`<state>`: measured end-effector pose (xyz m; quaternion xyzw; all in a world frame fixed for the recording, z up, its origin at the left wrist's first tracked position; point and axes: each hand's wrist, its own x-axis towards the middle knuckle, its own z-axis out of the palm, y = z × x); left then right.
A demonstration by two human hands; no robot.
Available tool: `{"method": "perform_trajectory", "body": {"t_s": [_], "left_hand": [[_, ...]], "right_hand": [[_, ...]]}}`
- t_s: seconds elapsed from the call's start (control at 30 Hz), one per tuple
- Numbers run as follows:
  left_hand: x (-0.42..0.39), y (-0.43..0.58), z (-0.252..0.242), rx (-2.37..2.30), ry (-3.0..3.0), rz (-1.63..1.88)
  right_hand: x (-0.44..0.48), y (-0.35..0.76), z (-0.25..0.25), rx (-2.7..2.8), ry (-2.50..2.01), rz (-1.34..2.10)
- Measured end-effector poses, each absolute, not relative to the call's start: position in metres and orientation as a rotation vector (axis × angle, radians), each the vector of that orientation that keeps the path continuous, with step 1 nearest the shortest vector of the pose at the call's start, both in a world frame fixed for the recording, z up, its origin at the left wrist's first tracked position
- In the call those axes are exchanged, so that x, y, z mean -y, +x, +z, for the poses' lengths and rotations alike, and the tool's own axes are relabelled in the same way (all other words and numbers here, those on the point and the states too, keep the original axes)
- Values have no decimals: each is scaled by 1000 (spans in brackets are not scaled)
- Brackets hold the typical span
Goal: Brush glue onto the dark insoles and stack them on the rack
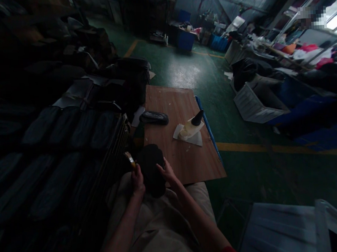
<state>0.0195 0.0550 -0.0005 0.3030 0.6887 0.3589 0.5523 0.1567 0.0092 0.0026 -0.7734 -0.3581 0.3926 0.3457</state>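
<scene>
My left hand [138, 179] is closed around the handle of a small brush [130, 158], whose pale bristles point up and to the left. My right hand [167, 171] grips the right edge of a dark, rounded piece [152, 172] that rests over my lap at the near edge of a brown board [184, 155]. The brush sits just left of the dark piece. I cannot make out what the piece is made of in the dim light.
On the board lie a dark flat case [154, 117] and a white glue bottle with a black cap [191, 127] on white paper. Rows of dark pieces fill a rack [72, 147] to my left. White crates [255, 105] stand on the green floor to the right.
</scene>
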Motion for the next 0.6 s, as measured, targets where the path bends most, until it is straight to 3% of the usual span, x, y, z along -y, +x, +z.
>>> {"method": "perform_trajectory", "body": {"t_s": [0.17, 0.43, 0.6], "left_hand": [[-56, 31, 4, -1715, 773, 835], [-57, 27, -5, -1686, 943, 800], [-60, 11, 8, -1559, 928, 950]], "right_hand": [[-10, 146, 0, 1019, -2036, 1094], [-6, 127, -14, 901, -2062, 883], [14, 143, 6, 937, -1994, 657]]}}
